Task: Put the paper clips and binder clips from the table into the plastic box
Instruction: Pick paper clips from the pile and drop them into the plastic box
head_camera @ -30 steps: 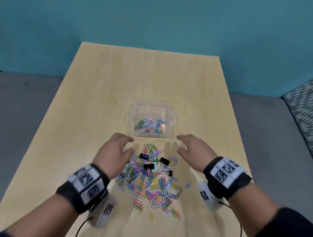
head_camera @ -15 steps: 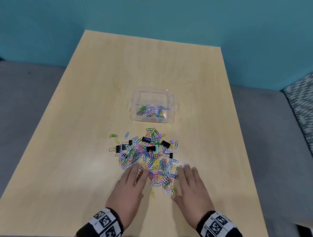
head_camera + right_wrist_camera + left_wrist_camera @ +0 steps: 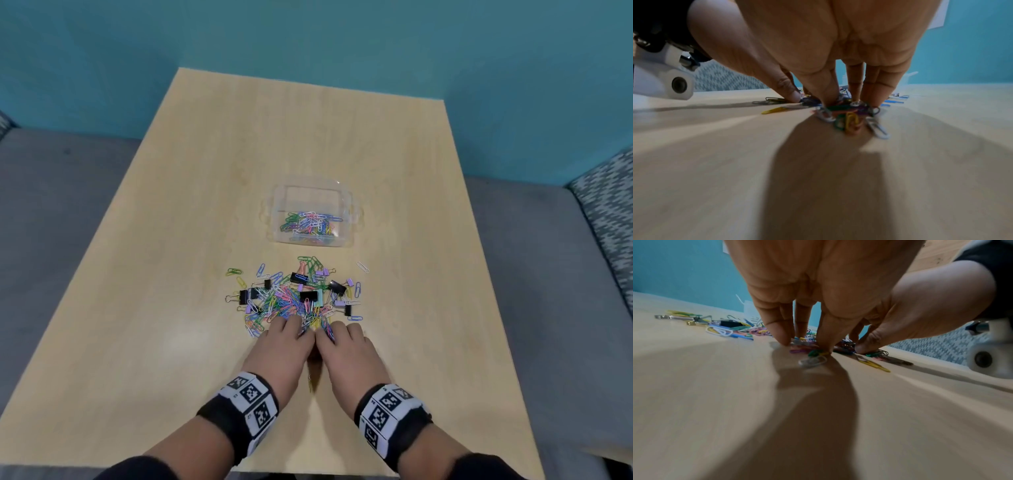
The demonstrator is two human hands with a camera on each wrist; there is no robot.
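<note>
From the head view, the left hand [image 3: 286,349] and right hand [image 3: 346,351] lie side by side at the near edge of the heap of paper clips [image 3: 291,303] and black binder clips [image 3: 310,295], fingertips on the nearest clips, while the plastic box [image 3: 346,202] stands beyond the heap holding some clips. The left wrist view shows extended, slightly spread fingers [image 3: 780,331] pressing down on coloured clips. In the right wrist view, fingers [image 3: 823,88] held close together press a small clump against the table [image 3: 715,162].

Bare surface [image 3: 171,274] is left along both side edges and the far edge; mid-surface is obstructed by plastic box [image 3: 346,202] and clip pile [image 3: 291,298].
</note>
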